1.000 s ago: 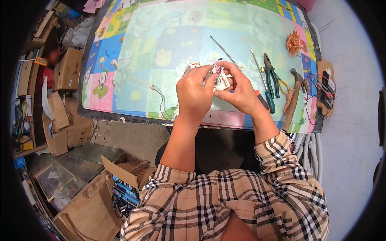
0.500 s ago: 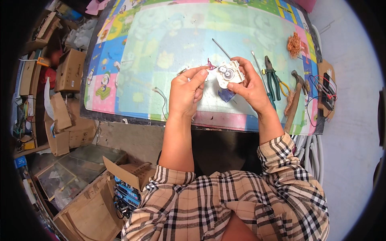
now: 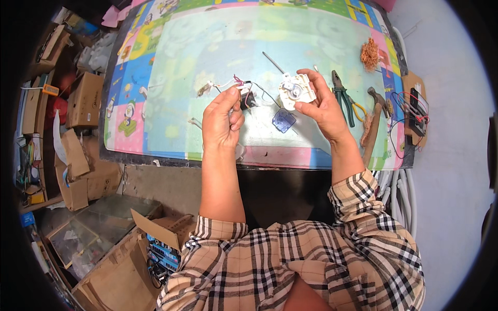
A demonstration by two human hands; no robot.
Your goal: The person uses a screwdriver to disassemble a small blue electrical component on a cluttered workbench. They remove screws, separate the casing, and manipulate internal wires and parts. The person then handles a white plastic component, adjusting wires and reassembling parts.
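Wires (image 3: 239, 80) are pinched between thumb and forefinger of the left hand (image 3: 222, 118); the exact point of hold is hidden by the fingertips. A white housing (image 3: 296, 90) is gripped at its right edge by the right hand (image 3: 326, 110), its round centre faced upward, above the table (image 3: 171, 111). The hands, together on the housing a second ago, have since been drawn apart, and a clear gap is now shown between wires and housing. It is judged that the two have been parted, leaving each free to be handled alone.

Beside the left fingers, a black part (image 3: 249, 99) is noted, partly covered. A blue part (image 3: 284, 120) is found below the housing. Beyond the housing, a screwdriver (image 3: 273, 61) is seen; to the right, pliers (image 3: 340, 97) and a hammer (image 3: 378, 108).
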